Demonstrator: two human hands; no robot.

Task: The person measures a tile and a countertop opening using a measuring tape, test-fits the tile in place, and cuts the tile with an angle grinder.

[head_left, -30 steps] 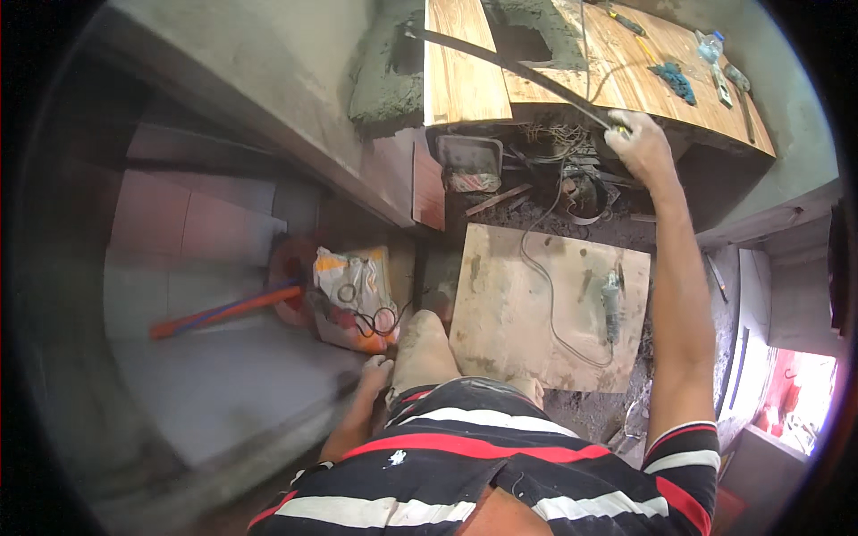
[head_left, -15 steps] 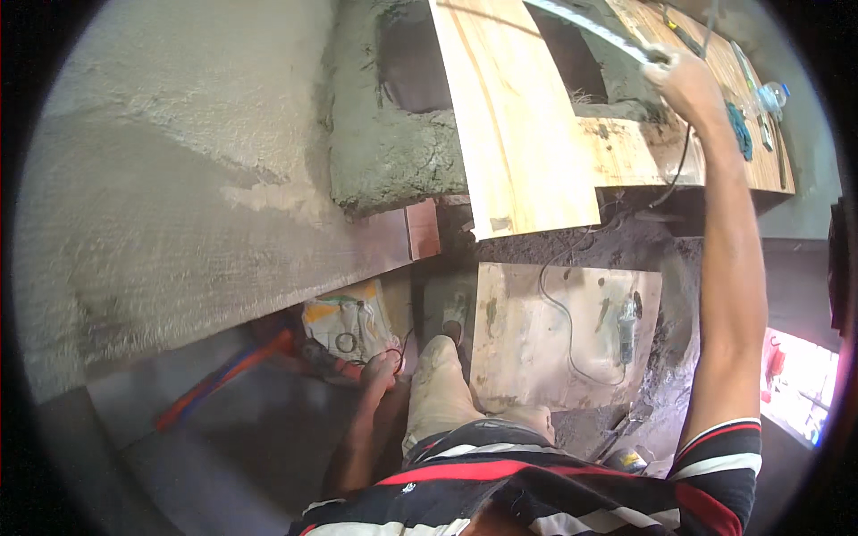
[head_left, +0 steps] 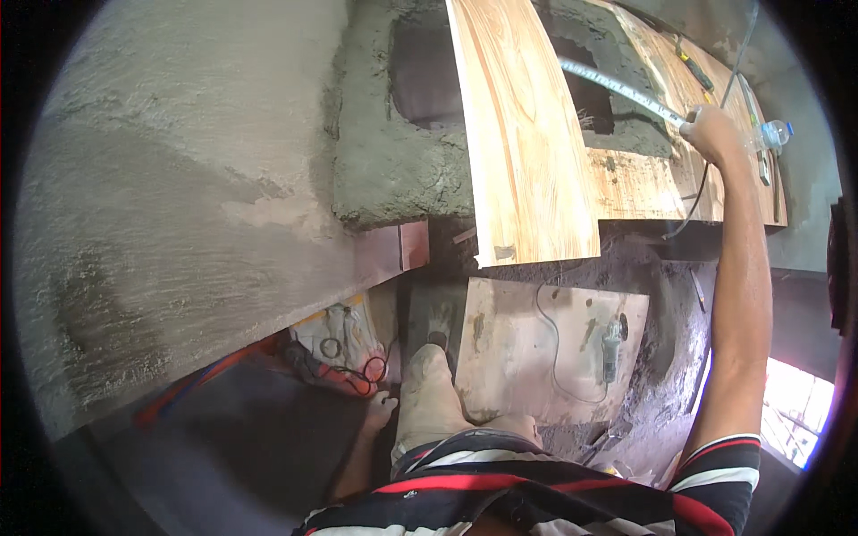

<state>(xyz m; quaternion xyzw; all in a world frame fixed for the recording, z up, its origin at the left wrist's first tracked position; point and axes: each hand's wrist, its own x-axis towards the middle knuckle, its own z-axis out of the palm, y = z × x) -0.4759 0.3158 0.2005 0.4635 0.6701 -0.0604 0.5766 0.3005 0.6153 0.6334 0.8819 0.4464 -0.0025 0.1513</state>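
My right hand (head_left: 713, 134) is closed on one end of a silver ruler (head_left: 626, 89) with tick marks. The ruler slants away up and left, its far end reaching the edge of a long wood-grain board (head_left: 527, 143). That board lies across a rough cement ledge (head_left: 402, 170), over a dark square opening. Low on the left, my left hand (head_left: 382, 411) hangs beside my knee, its fingers loosely apart and nothing visible in them. Just above it is a white and red bag (head_left: 340, 339) with a dark cord around it.
A second wooden board (head_left: 630, 183) lies to the right, bearing a yellow-black hand tool (head_left: 694, 70) and a clear bottle (head_left: 770, 136). On the floor, a power tool with a cord (head_left: 612, 353) rests on a stained panel (head_left: 509, 357). A plastered wall (head_left: 179, 179) fills the left.
My right hand has moved right and lower in view, with the ruler. My left hand has come down away from the bag. The whole view has shifted slightly.
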